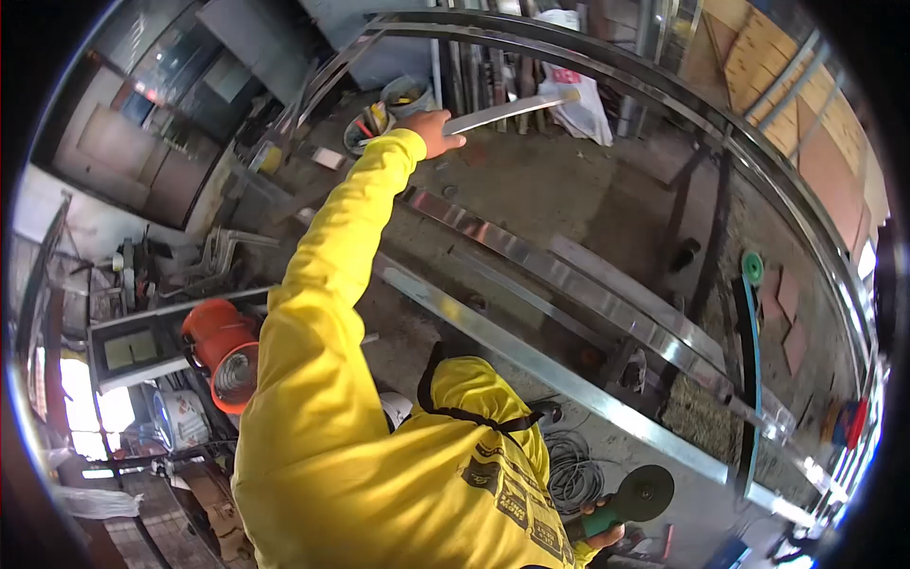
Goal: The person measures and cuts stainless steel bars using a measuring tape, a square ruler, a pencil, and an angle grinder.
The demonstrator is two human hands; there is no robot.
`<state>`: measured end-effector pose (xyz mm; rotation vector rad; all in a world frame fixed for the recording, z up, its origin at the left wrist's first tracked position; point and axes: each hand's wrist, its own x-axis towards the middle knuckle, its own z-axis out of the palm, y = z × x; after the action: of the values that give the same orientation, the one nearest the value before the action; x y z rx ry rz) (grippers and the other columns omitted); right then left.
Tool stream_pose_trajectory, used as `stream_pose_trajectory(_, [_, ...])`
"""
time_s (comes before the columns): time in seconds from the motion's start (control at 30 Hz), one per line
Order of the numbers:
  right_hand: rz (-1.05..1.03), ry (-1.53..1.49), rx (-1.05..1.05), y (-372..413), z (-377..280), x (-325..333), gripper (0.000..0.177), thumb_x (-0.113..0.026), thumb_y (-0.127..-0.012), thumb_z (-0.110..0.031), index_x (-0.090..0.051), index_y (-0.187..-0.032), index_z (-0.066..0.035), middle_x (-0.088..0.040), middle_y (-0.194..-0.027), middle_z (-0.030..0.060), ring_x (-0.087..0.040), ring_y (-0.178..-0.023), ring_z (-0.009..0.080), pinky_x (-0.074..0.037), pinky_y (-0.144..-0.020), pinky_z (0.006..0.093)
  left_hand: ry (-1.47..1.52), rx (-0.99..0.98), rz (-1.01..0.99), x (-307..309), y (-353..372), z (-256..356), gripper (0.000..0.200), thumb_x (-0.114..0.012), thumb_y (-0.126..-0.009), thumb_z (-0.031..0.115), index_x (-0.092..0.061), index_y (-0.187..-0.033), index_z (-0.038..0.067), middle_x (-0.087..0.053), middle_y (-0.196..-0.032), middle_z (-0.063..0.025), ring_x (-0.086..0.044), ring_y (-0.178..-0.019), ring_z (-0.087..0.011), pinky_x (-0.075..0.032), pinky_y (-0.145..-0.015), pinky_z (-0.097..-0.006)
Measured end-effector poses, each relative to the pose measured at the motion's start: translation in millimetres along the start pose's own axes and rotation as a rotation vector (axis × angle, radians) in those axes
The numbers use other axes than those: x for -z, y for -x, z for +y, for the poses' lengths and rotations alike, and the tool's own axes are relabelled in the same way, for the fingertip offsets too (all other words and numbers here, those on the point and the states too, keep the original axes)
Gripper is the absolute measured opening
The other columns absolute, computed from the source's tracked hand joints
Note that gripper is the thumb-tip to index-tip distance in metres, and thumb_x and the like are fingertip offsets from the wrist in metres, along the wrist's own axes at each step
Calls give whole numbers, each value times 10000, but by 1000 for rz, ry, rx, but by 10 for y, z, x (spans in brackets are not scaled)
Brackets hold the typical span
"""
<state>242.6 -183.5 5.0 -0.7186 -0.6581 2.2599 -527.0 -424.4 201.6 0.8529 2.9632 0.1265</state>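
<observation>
My left hand [436, 131] reaches far forward in a yellow sleeve. Its fingers and thumb close on one end of a flat, pale metal strip [512, 111], which points away to the right. My right hand [607, 537], low in the view and partly hidden by the yellow shirt, grips the green body of an angle grinder [602, 518]. The grinder's dark round disc [646, 492] faces up. Whether the disc turns cannot be told. Below my left hand, long shiny metal tubes [559, 384] run diagonally, apart from both hands.
A curved-looking metal frame [607, 64] spans the far side. Near my left arm are a bucket [408, 95] and an orange blower [220, 356]. A coiled cable [575, 469] lies near the grinder. A white sack [578, 106] stands behind the strip's far end.
</observation>
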Motion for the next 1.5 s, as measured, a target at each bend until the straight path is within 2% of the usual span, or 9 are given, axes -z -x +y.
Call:
stream_pose_trajectory(0.1, [-9,28,-23,-359,482,-500,616,-642,-926,-374,-516,-1393,7,-608,-1290,208,-639,-1051,338,-583,-828,469,67,67,90,-607,-276,-1105,753,-638,-953,585,-562,-1362,-42,-657,-1283,-280,-616,-1222,-427,-497,-1008,-490])
stream_pose_trajectory(0.13, [-9,42,-30,-509,668,-705,616,-642,-925,-375,-516,-1392,7,-609,-1289,208,-639,-1051,338,-583,-828,470,74,67,237,-879,-458,-1515,734,-605,-959,621,-582,-1346,-2,-674,-1253,-270,-630,-1194,-430,-497,-994,-503])
stream_pose_trajectory(0.3, [-29,155,-77,-1254,1791,-2044,616,-642,-924,-377,-519,-1390,7,-612,-1284,209,-642,-1047,340,-584,-828,470,299,280,233,-724,-1397,-2603,604,-614,-955,605,-626,-1280,96,-714,-1147,-241,-663,-1115,-441,-511,-955,-522])
stream_pose_trajectory(0.37, [-30,198,-104,-1487,2170,-2641,617,-642,-924,-379,-520,-1389,8,-614,-1282,209,-643,-1045,340,-585,-828,470,404,256,207,-716,-1860,-3032,578,-622,-956,579,-635,-1260,88,-715,-1136,-240,-670,-1105,-434,-518,-943,-526])
stream_pose_trajectory(0.53, [-22,295,-146,-1875,2821,-3909,617,-642,-923,-381,-522,-1386,9,-617,-1277,210,-646,-1042,342,-586,-828,470,436,308,124,-826,-2596,-3643,534,-627,-968,545,-667,-1237,86,-716,-1179,-211,-678,-1127,-403,-535,-959,-532])
stream_pose_trajectory(0.7, [-21,380,-176,-2080,3177,-4651,618,-643,-922,-384,-525,-1384,9,-621,-1272,211,-649,-1038,343,-586,-828,470,540,297,13,-1112,-3008,-3973,554,-620,-977,557,-645,-1302,108,-713,-1244,-151,-674,-1172,-356,-530,-979,-505])
stream_pose_trajectory(0.97, [33,483,-188,-2153,3287,-5104,619,-643,-921,-389,-529,-1380,11,-626,-1264,212,-653,-1032,346,-588,-828,470,635,407,-42,-1187,-3321,-4292,542,-628,-984,551,-641,-1293,106,-711,-1247,-127,-680,-1181,-326,-557,-971,-478])
stream_pose_trajectory(1.17, [99,498,-135,-1893,3067,-5130,620,-643,-920,-392,-532,-1377,11,-631,-1258,213,-656,-1027,347,-589,-828,470,852,494,14,-1294,-3311,-4320,560,-604,-988,540,-635,-1288,69,-686,-1264,-212,-662,-1183,-382,-535,-990,-516])
stream_pose_trajectory(1.5, [169,455,-35,-1403,2823,-4956,621,-643,-918,-398,-537,-1372,13,-638,-1247,215,-662,-1019,350,-591,-828,471,567,451,-69,-1599,-3447,-4369,741,-555,-994,614,-478,-1519,98,-674,-1337,-182,-652,-1218,-367,-536,-1014,-505])
